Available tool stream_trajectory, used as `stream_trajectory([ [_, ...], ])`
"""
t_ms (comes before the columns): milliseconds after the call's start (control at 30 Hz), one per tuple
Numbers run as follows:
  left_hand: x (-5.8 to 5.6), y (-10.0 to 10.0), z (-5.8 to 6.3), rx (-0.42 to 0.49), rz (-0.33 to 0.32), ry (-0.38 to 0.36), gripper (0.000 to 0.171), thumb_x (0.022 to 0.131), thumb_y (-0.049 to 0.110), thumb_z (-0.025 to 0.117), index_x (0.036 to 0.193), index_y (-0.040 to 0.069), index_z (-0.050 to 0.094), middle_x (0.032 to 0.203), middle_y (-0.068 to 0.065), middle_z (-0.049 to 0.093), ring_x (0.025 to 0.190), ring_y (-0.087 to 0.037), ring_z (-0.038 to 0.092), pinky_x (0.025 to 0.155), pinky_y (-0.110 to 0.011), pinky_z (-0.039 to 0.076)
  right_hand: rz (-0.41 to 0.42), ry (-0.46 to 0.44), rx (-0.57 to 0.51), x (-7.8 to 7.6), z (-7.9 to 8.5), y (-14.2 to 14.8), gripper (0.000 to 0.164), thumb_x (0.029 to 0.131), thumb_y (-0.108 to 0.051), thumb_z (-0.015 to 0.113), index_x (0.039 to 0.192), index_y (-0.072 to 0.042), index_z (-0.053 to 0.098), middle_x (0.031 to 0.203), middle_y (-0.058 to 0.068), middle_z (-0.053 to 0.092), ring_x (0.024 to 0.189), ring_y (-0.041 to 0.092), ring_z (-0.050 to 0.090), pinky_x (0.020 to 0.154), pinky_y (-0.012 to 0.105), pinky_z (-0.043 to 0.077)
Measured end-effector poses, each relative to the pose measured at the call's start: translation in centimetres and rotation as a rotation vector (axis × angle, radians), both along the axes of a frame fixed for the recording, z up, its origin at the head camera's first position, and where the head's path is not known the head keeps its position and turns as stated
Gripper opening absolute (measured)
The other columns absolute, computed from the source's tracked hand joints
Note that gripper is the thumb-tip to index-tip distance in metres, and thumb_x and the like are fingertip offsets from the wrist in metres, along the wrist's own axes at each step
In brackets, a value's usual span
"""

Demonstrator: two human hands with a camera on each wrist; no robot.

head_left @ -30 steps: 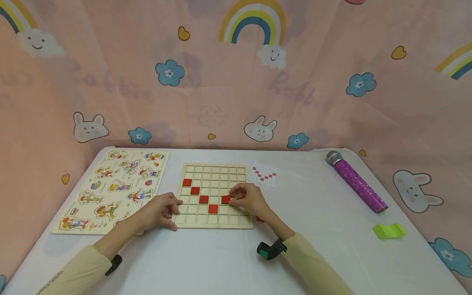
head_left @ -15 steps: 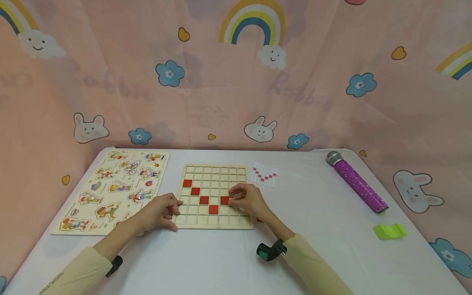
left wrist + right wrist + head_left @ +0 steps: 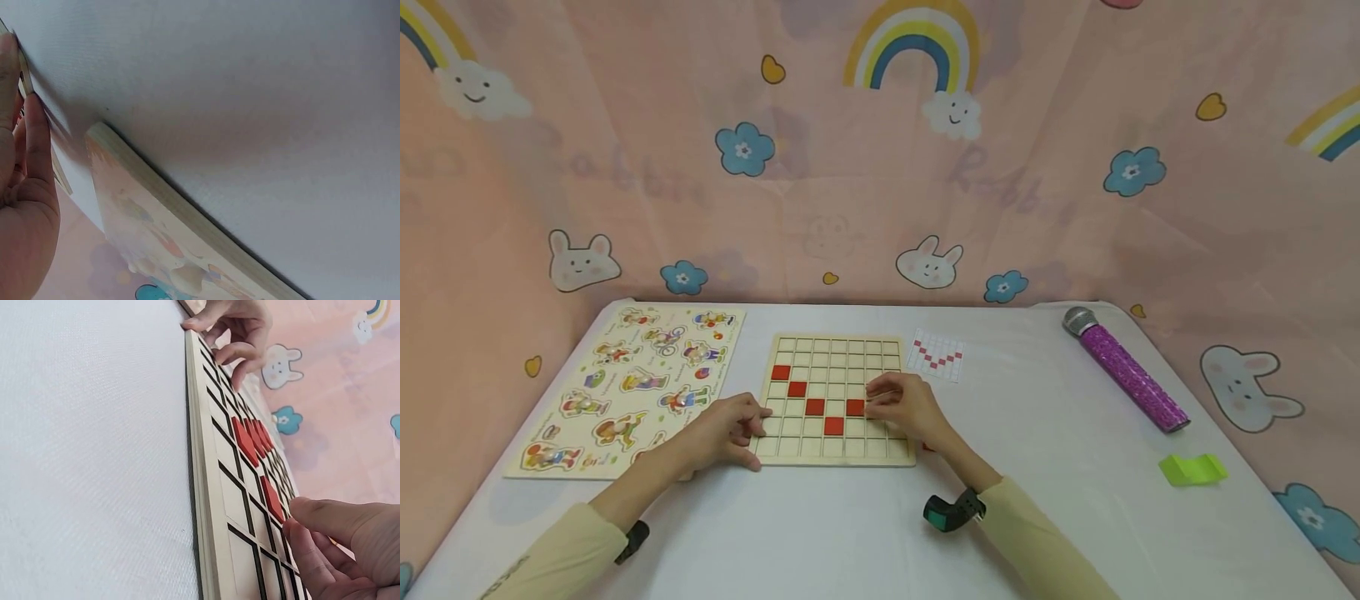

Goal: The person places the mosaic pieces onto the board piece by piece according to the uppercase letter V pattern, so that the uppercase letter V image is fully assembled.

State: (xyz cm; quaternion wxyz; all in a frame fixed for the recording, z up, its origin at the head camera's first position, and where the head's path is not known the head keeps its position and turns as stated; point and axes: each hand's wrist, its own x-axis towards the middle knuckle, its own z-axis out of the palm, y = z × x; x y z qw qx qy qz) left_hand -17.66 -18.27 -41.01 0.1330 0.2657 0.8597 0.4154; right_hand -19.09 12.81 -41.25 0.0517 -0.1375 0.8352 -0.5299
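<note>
A wooden grid board [image 3: 857, 452] lies on the white table with several red square tiles on it. Holding its lower left edge is my left hand [image 3: 730, 429], the thumb at the corner and the other fingers bent along the side. My right hand [image 3: 908, 408] is over the board's right half. Its thumb and fingertips meet the near edge of a red tile [image 3: 854, 407], which shows whole in the head view. In the right wrist view that red tile [image 3: 272, 499] lies apart from the other red tiles [image 3: 245, 442], and the fingertips touch its corner.
A picture puzzle board [image 3: 643, 379] lies at the left. Behind my right hand is a card [image 3: 935, 356] printed with a red V pattern. Farther right are a glittery purple microphone [image 3: 1127, 371] and a green wavy block [image 3: 1192, 470]. A red piece [image 3: 928, 447] peeks out under the right wrist.
The red tile at my right fingertips has shifted slightly left and now looks level with its cell; it was tilted a second ago. Both hands have stayed almost in place.
</note>
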Motion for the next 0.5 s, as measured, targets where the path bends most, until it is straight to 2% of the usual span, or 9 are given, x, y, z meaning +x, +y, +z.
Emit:
stream_trajectory([
  [67, 0.1, 0.0, -0.1, -0.005, 0.004, -0.003, 0.035, 0.065, 0.012, 0.086, 0.083, 0.007, 0.057, 0.116, -0.012, 0.059, 0.123, -0.038, 0.051, 0.069, -0.022, 0.047, -0.021, -0.015, -0.004, -0.2, -0.4, 0.5, 0.025, 0.081, 0.001, 0.074, 0.104, 0.005, 0.065, 0.1, 0.016, 0.068, 0.088, 0.025, 0.069, 0.077, 0.029, 0.054],
  [233, 0.2, 0.1, -0.1, -0.013, 0.008, -0.011, 0.035, 0.065, 0.011, 0.086, 0.082, 0.007, 0.057, 0.117, -0.012, 0.059, 0.124, -0.038, 0.051, 0.07, -0.021, 0.048, -0.058, -0.054, -0.037, 0.2, -0.1, 2.1, 0.027, 0.081, 0.0, 0.074, 0.106, 0.003, 0.065, 0.102, 0.017, 0.068, 0.091, 0.025, 0.068, 0.078, 0.028, 0.054],
  [500, 0.2, 0.1, 0.2, -0.005, 0.018, -0.024, 0.035, 0.065, 0.01, 0.086, 0.082, 0.006, 0.056, 0.117, -0.013, 0.058, 0.124, -0.039, 0.05, 0.07, -0.023, 0.048, -0.073, -0.041, -0.035, 0.8, -0.3, 5.8, 0.031, 0.084, -0.006, 0.073, 0.112, 0.003, 0.062, 0.106, 0.017, 0.066, 0.094, 0.024, 0.066, 0.08, 0.022, 0.052],
])
